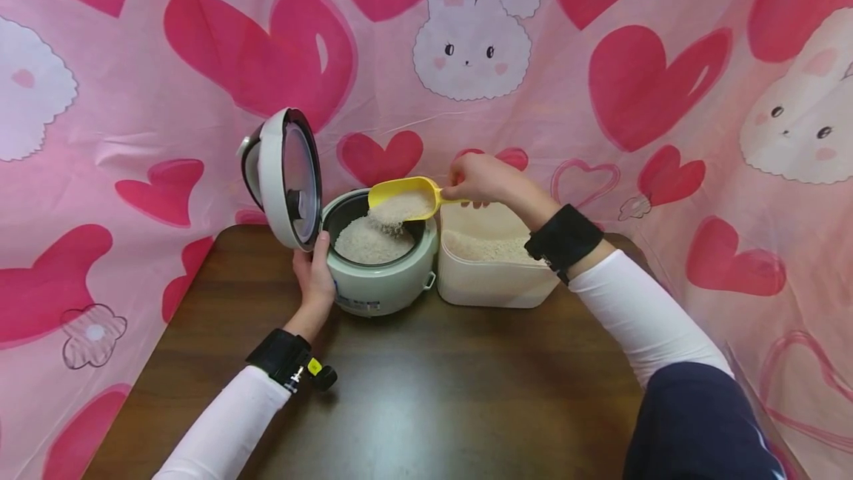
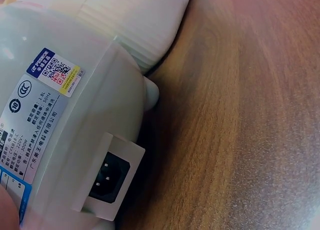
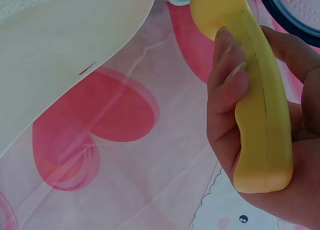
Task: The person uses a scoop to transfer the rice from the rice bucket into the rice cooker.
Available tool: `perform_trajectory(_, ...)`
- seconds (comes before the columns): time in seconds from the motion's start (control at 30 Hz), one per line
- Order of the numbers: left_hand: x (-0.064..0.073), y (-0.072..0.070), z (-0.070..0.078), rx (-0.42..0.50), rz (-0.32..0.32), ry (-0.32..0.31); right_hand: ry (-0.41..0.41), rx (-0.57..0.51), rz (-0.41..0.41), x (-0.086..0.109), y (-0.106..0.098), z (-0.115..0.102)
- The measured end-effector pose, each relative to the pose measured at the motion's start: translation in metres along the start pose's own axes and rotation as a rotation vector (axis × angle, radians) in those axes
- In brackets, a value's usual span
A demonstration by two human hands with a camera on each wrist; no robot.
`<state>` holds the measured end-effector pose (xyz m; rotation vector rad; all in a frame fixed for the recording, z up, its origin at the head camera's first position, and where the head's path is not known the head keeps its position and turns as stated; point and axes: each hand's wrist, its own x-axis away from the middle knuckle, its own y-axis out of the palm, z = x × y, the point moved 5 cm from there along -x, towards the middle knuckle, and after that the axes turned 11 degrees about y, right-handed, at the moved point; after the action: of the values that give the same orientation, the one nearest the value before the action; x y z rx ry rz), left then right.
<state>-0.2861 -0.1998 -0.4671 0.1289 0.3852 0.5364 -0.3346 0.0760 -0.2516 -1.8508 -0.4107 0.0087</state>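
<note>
A yellow scoop [image 1: 402, 197] is tilted over the open rice cooker [image 1: 380, 287], and rice spills from its lip onto the heap of white rice [image 1: 373, 241] in the pot. My right hand [image 1: 483, 180] grips the scoop's handle [image 3: 262, 115], fingers wrapped round it in the right wrist view. At the cooker's left side, below the raised lid [image 1: 276, 184], my left hand [image 1: 315, 272] rests against the body with its thumb up; its other fingers are partly hidden. In the left wrist view the cooker's label [image 2: 32, 125] and power socket [image 2: 110, 177] show.
Right beside the cooker stands a cream-coloured bin [image 1: 493, 284] holding more rice [image 1: 489, 248]. Both stand on a brown wooden table [image 1: 426, 391], near its far edge. A pink cloth [image 1: 533, 124] with hearts and rabbits hangs behind and at the sides.
</note>
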Motion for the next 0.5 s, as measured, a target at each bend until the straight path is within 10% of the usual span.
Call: perform_trajectory(0.5,-0.0003,-0.0002,0.0001,-0.001,0.005,-0.002,0.005,0.006,0.067,0.0003,0.0001,-0.0101)
